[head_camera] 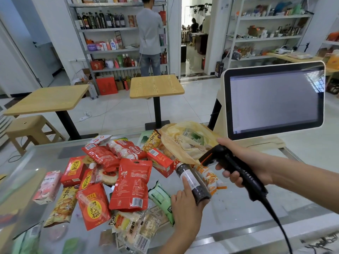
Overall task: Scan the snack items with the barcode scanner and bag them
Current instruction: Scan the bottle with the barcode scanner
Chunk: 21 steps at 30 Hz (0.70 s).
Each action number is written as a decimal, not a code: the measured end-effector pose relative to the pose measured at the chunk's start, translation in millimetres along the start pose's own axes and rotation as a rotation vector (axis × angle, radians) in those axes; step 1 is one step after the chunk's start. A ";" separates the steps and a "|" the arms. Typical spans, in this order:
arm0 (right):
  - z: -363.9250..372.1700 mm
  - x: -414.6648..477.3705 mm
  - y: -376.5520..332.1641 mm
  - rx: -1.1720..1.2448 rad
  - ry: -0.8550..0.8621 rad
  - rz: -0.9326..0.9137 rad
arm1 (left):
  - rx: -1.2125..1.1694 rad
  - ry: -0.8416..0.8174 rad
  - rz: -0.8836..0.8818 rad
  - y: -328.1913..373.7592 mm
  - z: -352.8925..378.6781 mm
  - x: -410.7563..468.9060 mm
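Left hand: the left hand (pixel 185 204) grasps the lower end of a dark bottle (pixel 192 182), fingers curled round it and the index finger laid straight along its white label.
Bottle: slanted, with its dotted cap end up by the yellow bag (pixel 176 143); it sits over an orange packet (pixel 211 178), and whether the 2 touch cannot be told.
Right hand: the right hand (pixel 244 162) is clenched round the handle of the black barcode scanner (pixel 233 165).
Scanner: its head points left and down at the bottle's upper half, just beside it; a black cable (pixel 280 228) runs from the handle's base to the lower right edge.
Bag: crumpled on the counter (pixel 238 213) behind the bottle and scanner, with a pale green-printed packet showing through its side.
Snack pile: the snack pile (pixel 102 180) lies on the counter left of the left hand; it holds a red pouch (pixel 132 184), a red box (pixel 161 162), a green packet (pixel 161 198) just beside the left hand, and yellow packets.
Counter: glass-topped.
Screen: a white-framed touchscreen (pixel 275 101) stands at the right rear, tilted, lit pale grey.
Background: 2 wooden tables (pixel 156 85), a stool (pixel 27 129) and stocked shelves, with a person (pixel 149 33) standing at the shelves, back turned.
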State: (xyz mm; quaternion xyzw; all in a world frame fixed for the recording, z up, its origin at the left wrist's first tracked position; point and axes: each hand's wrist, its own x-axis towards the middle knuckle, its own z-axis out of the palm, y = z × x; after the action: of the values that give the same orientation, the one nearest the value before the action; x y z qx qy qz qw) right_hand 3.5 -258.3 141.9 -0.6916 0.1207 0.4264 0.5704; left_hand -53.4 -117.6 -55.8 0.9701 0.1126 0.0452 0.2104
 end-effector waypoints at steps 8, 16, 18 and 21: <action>18.8 99.7 45.2 0.028 0.085 -0.178 | -0.828 -0.109 -0.191 -12.0 -29.1 -0.7; 35.2 130.4 59.1 -0.043 0.233 -0.222 | -1.168 0.100 -0.379 -37.9 -69.1 -0.1; 39.8 132.7 60.2 -0.094 0.233 -0.233 | -1.167 0.184 -0.398 -43.9 -76.8 -3.4; 47.3 137.1 63.6 -0.138 0.205 -0.240 | -1.194 0.295 -0.381 -42.4 -95.6 -2.9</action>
State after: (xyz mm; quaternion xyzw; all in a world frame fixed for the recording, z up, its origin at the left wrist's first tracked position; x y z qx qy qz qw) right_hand 23.8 -192.7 -0.8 -0.7785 0.0652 0.2899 0.5528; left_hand -77.6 -42.6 13.1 0.6327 0.2659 0.1949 0.7007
